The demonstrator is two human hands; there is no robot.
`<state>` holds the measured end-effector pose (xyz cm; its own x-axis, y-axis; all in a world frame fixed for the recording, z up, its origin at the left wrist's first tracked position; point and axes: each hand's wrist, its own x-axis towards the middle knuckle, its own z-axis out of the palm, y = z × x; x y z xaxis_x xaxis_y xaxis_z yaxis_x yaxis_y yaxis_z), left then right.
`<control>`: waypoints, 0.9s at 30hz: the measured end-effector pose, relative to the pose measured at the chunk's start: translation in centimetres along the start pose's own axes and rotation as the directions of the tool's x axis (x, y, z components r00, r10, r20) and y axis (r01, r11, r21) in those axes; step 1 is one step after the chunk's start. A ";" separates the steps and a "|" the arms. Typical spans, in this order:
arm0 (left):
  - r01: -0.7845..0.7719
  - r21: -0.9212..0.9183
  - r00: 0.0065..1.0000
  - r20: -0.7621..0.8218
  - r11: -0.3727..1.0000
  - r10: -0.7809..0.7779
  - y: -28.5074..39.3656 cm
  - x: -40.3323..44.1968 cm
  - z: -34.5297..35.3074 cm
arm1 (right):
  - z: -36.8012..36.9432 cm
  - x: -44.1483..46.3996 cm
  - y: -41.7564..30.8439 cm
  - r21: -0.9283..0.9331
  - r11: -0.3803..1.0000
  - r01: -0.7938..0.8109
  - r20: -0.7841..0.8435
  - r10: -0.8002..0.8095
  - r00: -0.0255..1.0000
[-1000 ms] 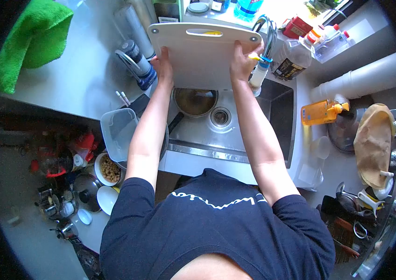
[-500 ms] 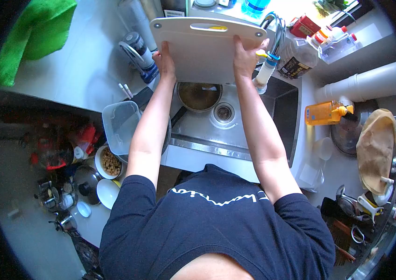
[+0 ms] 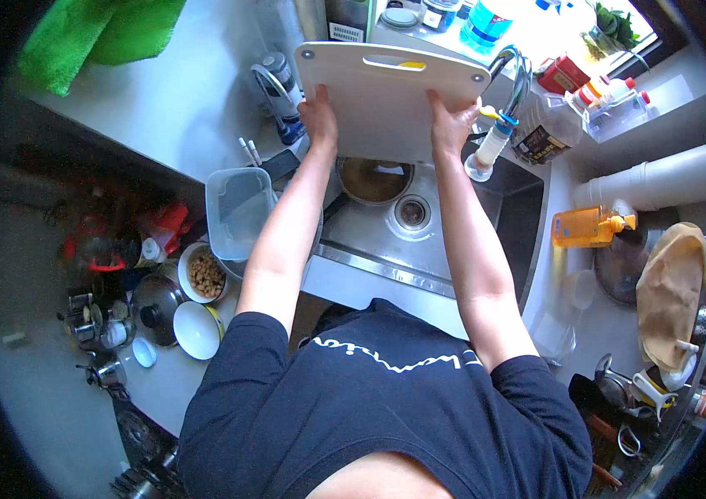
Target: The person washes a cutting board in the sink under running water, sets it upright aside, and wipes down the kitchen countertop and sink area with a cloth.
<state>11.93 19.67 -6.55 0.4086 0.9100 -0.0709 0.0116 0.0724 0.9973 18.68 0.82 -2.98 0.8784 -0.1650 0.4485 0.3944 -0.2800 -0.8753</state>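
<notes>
A white cutting board (image 3: 382,108) with a slot handle at its far edge is held up over the back of the steel sink (image 3: 369,234). My left hand (image 3: 318,123) grips its left side, thumb on the near face and fingers behind. On the right side, my right hand (image 3: 451,125) holds it the same way. Below the board, a pan (image 3: 375,180) containing liquid sits in the sink, partly hidden by the board. The faucet (image 3: 490,150) with a clear, blue-ringed nozzle is close to my right hand.
Left of the sink are a clear plastic tub (image 3: 236,214), a bowl of brown chunks (image 3: 205,273) and a white bowl (image 3: 197,330). An orange soap bottle (image 3: 583,227) and a large clear jug (image 3: 546,125) stand to the right. A green cloth (image 3: 103,37) lies at far left.
The whole view has shifted, so the scene sits a little further right and lower. Both hands keep their grip on the cutting board, which stays raised over the sink.
</notes>
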 end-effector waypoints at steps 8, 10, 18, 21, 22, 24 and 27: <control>-0.081 -0.163 0.992 0.085 0.983 0.095 1.3 -2.5 -2.1 | -0.8 -0.5 -2.5 0.264 0.956 -0.129 0.116 0.102 0.988; -0.132 -0.245 0.977 0.133 0.960 0.168 0.6 -2.5 -2.0 | -0.6 -0.5 -1.4 0.257 0.963 -0.086 0.102 0.061 0.993; -0.198 -0.320 0.966 0.095 0.927 0.239 -0.4 -3.2 -2.5 | -0.6 -1.8 2.3 0.157 0.988 -0.006 0.052 -0.002 0.999; -0.166 -0.262 0.976 0.094 0.951 0.196 -3.1 -1.8 -2.3 | -1.1 -3.0 2.1 0.112 0.994 -0.018 0.067 0.010 0.998; -0.196 -0.260 0.975 0.050 0.945 0.216 -2.0 -2.8 -2.6 | -1.2 -3.5 2.0 0.111 0.994 -0.018 0.065 0.011 0.998; -0.173 -0.222 0.982 0.041 0.959 0.187 -0.7 -4.5 -3.0 | -1.3 -4.1 1.9 0.075 0.996 -0.048 0.076 0.043 0.996; -0.153 -0.198 0.984 0.054 0.968 0.167 -0.5 -5.1 -3.3 | -1.7 -4.7 1.6 0.065 0.992 -0.108 0.083 0.102 0.991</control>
<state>6.87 16.33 -6.78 0.4535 0.8859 0.0977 -0.2324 0.0117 0.9726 14.70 -0.45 -6.16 0.9334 -0.1139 0.3402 0.3141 -0.1988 -0.9283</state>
